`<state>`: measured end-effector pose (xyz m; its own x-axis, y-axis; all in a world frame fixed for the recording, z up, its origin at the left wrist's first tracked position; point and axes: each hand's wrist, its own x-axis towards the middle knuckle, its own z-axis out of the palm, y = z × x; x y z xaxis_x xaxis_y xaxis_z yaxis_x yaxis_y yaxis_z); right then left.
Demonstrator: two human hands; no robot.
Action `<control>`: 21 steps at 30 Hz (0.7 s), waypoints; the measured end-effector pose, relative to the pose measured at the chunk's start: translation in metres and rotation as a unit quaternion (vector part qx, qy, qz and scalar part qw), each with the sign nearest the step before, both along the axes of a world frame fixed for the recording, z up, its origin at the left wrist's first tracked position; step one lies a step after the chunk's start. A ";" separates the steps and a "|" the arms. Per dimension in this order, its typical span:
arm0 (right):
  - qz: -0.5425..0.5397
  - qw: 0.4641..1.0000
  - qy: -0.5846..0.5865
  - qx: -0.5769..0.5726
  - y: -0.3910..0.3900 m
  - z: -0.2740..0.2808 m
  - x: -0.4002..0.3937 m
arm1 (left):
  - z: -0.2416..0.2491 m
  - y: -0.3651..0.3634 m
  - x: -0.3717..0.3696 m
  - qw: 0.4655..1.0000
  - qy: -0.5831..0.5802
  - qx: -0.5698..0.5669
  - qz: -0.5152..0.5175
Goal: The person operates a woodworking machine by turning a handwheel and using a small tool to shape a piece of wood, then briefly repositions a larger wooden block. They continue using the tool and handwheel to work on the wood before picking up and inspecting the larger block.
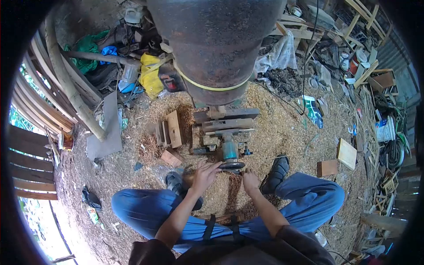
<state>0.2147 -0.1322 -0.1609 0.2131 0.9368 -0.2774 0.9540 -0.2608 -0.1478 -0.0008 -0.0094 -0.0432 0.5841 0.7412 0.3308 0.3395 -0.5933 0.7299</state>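
Note:
A black handwheel (232,165) sits at the near end of a teal vise-like screw housing (229,149), in the middle of the view. My left hand (205,176) is at the wheel's left edge, its fingers closed on the rim. My right hand (251,182) is just right of and below the wheel, fingers curled together. A small dark piece shows beside its fingertips, but what it holds is hidden. Beyond the housing lie the metal jaws (227,125). Above them hangs or stands a large rusty metal drum (216,53) with a yellow band around it.
Wood shavings cover the ground. Wooden blocks (174,129) stand left of the jaws; another block (327,168) and a pale board (346,154) lie at right. A long pole (73,88) leans at left. My legs flank the wheel. Scrap lines the right wall.

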 end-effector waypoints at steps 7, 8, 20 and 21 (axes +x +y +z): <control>-0.016 0.999 0.013 0.032 -0.008 -0.011 -0.010 | 0.005 -0.006 0.005 1.000 0.002 -0.002 -0.014; -0.043 0.997 0.056 0.031 -0.007 -0.009 -0.003 | 0.004 -0.002 0.004 1.000 0.008 -0.012 -0.018; -0.134 0.983 0.047 0.114 -0.018 0.044 -0.005 | 0.004 -0.002 -0.014 0.997 0.009 -0.068 0.027; -0.167 0.964 0.077 0.192 -0.012 0.056 -0.001 | 0.010 0.002 -0.014 0.998 0.012 -0.047 0.042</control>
